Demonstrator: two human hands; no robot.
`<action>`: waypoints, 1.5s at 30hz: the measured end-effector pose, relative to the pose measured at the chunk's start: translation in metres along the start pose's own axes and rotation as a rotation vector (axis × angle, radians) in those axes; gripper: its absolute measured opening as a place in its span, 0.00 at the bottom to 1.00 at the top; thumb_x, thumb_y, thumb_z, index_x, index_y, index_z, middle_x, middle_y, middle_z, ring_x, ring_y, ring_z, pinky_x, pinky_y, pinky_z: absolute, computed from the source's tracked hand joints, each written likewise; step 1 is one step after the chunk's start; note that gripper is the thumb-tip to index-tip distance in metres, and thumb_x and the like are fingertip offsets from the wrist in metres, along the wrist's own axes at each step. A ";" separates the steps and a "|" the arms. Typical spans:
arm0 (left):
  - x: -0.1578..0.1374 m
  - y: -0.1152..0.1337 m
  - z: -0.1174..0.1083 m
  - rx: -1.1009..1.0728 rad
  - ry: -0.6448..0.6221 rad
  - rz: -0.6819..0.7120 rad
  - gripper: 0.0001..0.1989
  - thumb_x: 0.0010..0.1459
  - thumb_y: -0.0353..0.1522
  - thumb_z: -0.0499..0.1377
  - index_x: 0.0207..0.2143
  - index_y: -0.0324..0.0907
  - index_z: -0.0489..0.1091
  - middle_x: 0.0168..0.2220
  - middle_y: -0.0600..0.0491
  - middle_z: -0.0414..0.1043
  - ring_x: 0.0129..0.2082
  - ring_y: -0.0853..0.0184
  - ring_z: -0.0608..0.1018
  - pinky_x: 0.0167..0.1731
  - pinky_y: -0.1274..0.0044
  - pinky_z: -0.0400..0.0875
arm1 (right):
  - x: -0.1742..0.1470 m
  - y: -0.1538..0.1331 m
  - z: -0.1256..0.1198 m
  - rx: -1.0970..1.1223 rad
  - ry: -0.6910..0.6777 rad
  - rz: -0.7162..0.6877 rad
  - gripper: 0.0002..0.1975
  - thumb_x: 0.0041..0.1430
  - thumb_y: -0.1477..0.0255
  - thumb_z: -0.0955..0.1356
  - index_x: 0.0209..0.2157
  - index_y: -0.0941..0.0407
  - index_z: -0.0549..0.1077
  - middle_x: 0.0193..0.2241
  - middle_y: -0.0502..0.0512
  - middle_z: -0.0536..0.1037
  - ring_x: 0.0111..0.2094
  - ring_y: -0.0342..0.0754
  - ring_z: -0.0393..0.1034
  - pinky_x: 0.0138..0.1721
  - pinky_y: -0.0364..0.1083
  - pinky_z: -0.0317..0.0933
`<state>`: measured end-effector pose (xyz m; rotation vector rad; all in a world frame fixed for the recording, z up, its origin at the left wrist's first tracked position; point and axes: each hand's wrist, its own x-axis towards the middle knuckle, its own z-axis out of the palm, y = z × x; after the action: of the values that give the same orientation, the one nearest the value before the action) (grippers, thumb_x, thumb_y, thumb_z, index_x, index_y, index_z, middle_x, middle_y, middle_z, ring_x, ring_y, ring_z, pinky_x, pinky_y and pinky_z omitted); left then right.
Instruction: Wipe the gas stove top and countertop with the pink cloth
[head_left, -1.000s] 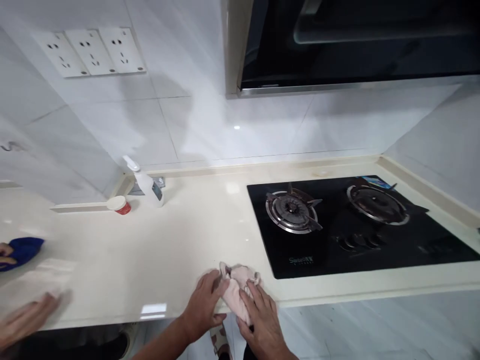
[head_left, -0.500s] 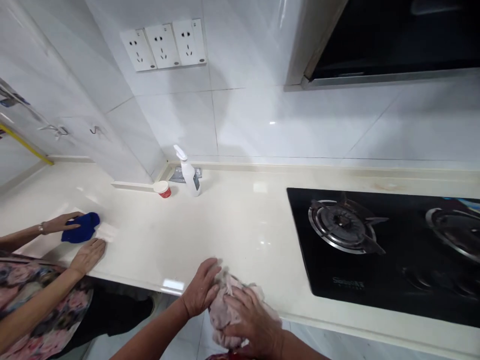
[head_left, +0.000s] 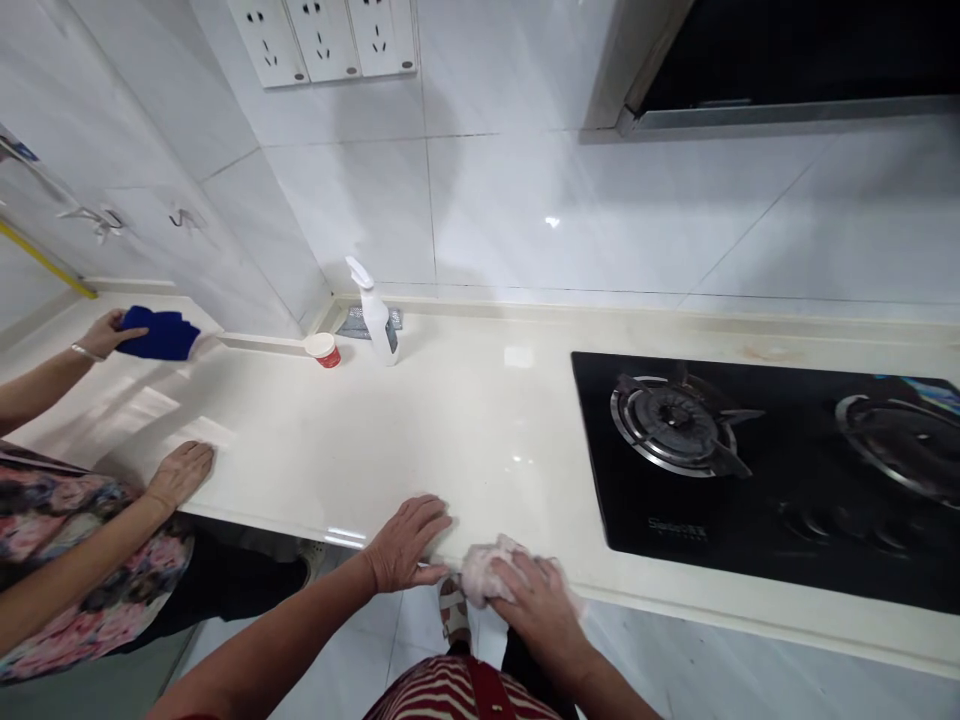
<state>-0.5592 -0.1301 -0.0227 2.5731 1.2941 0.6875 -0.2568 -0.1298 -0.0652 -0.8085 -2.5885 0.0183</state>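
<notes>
A crumpled pale pink cloth (head_left: 484, 572) lies bunched at the front edge of the white countertop (head_left: 420, 420). My right hand (head_left: 536, 600) is closed over it from the right, fingers pressing into the folds. To the left, my left hand (head_left: 407, 543) rests on the counter's edge, fingers stretched out, apart from the cloth and holding nothing. The black gas stove (head_left: 720, 480) lies to the right of both hands.
A white spray bottle (head_left: 381, 325) and a red-and-white tub (head_left: 323, 351) stand by the back wall. At the left, a co-worker's hand holds a blue cloth (head_left: 160, 334) on the counter. A range hood (head_left: 780, 70) overhangs the stove.
My left hand has come away from the cloth, which my right hand now gathers into a tighter bunch. The co-worker's blue cloth has moved farther back. The view has tilted down slightly.
</notes>
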 end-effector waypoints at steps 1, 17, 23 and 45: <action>0.000 0.000 0.001 0.016 0.000 0.003 0.33 0.62 0.47 0.57 0.63 0.39 0.57 0.58 0.37 0.64 0.62 0.50 0.64 0.60 0.53 0.62 | -0.013 0.010 -0.009 -0.011 -0.051 0.044 0.15 0.54 0.79 0.71 0.38 0.43 0.77 0.55 0.48 0.75 0.57 0.60 0.63 0.54 0.64 0.56; 0.004 0.004 0.003 0.025 0.101 -0.066 0.28 0.63 0.41 0.57 0.62 0.38 0.58 0.56 0.38 0.66 0.58 0.53 0.68 0.59 0.55 0.65 | 0.066 0.098 -0.068 0.950 0.127 0.961 0.23 0.56 0.51 0.65 0.45 0.53 0.74 0.46 0.57 0.76 0.50 0.54 0.69 0.53 0.54 0.64; 0.003 0.002 0.004 0.036 0.107 -0.078 0.30 0.62 0.39 0.58 0.63 0.40 0.57 0.57 0.39 0.66 0.59 0.53 0.68 0.60 0.54 0.65 | 0.047 0.145 -0.049 0.350 0.396 1.132 0.26 0.55 0.54 0.61 0.45 0.59 0.71 0.47 0.69 0.71 0.52 0.62 0.64 0.54 0.63 0.58; 0.000 0.007 0.005 0.156 0.139 -0.233 0.34 0.65 0.46 0.55 0.68 0.45 0.52 0.62 0.40 0.63 0.64 0.51 0.64 0.59 0.56 0.66 | 0.152 0.039 0.041 0.066 -0.215 0.432 0.36 0.58 0.53 0.66 0.66 0.48 0.60 0.70 0.63 0.53 0.69 0.73 0.41 0.63 0.71 0.36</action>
<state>-0.5520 -0.1342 -0.0242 2.4689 1.7220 0.7576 -0.3648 -0.0097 -0.0480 -1.3899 -2.5344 0.3332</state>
